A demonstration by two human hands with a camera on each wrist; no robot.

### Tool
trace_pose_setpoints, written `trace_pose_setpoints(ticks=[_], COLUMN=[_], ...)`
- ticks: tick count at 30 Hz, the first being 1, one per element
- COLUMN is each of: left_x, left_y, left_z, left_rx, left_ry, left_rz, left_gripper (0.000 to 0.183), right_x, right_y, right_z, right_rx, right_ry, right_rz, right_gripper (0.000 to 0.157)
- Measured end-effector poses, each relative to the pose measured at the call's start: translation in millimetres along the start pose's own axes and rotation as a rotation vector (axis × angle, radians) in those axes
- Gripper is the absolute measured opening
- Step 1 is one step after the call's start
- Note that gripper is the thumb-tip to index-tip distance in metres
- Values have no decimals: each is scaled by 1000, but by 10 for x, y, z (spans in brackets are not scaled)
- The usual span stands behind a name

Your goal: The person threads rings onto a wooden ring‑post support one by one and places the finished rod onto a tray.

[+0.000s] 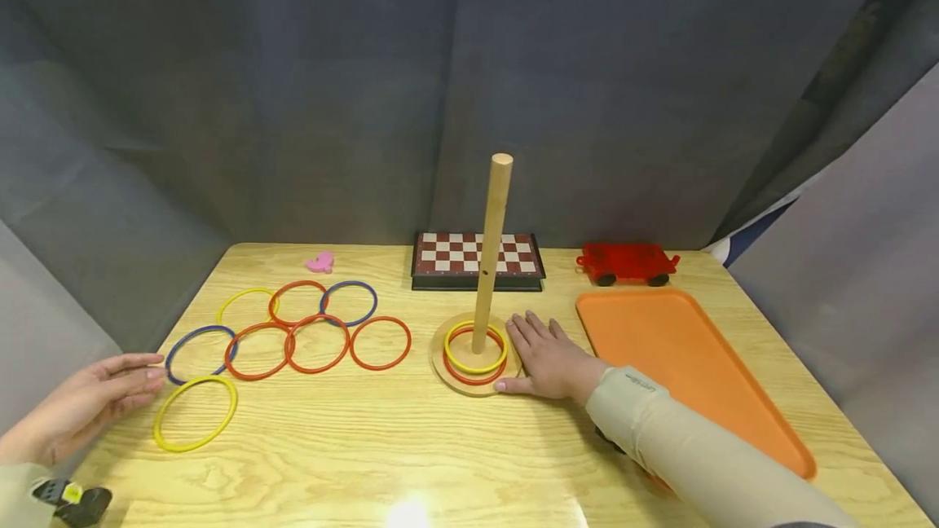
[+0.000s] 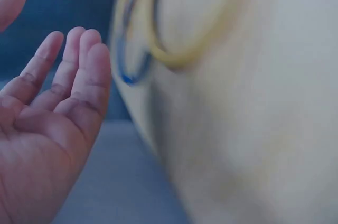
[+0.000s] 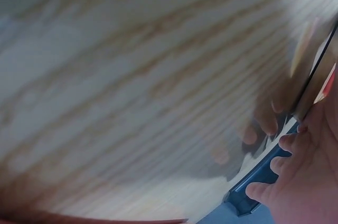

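A wooden ring-toss post (image 1: 493,251) stands upright on its round base (image 1: 436,349). A yellow ring (image 1: 473,371) and a red ring (image 1: 473,383) lie around the foot of the post. My right hand (image 1: 546,361), fingers spread, touches the right side of the base. At the left, my left hand (image 1: 88,402) hovers with fingers extended, beside a loose yellow ring (image 1: 183,449) and a blue ring (image 1: 168,361). Its palm (image 2: 39,145) holds nothing in the left wrist view. The right hand (image 3: 306,176) is partly cut off in its own wrist view.
Several more red, blue and yellow rings lie left of the post, among them a red ring (image 1: 381,367). Behind the post is a checkered game board (image 1: 447,255). A pink toy (image 1: 320,262), a red toy wagon (image 1: 627,261) and an orange tray (image 1: 660,324) are also on the table.
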State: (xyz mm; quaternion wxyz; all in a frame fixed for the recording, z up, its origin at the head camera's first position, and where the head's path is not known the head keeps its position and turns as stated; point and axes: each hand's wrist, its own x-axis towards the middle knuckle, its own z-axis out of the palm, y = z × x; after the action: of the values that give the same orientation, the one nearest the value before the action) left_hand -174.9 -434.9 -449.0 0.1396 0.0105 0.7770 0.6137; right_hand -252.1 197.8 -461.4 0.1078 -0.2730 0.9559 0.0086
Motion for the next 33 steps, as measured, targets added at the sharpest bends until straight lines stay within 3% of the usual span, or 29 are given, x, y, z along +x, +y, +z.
trace_pose_setpoints(ticks=[6,11,16,21,26,29,33], left_x=[-50,18,9,-7,28,49,88], left_y=[-415,-549,-399,-193,-80,-89,-92], left_z=[-36,8,102,233,324,314,262], left_rx=[103,248,460,671,868,893,767], left_ry=[75,142,186,231,259,257,247], left_rz=[-107,-125,-94,-51,29,64,56], left_gripper=[58,69,62,38,27,28,31], right_x=[27,27,26,33,38,44,40], right_y=[-1,19,34,57,51,37,37], right_z=[10,18,27,56,64,44,48], right_rx=[2,6,23,17,29,28,26], right_ry=[-6,1,11,8,7,1,3], right_rz=[3,-3,-15,-22,-16,-6,-3], right_gripper=[109,109,109,113,111,109,109])
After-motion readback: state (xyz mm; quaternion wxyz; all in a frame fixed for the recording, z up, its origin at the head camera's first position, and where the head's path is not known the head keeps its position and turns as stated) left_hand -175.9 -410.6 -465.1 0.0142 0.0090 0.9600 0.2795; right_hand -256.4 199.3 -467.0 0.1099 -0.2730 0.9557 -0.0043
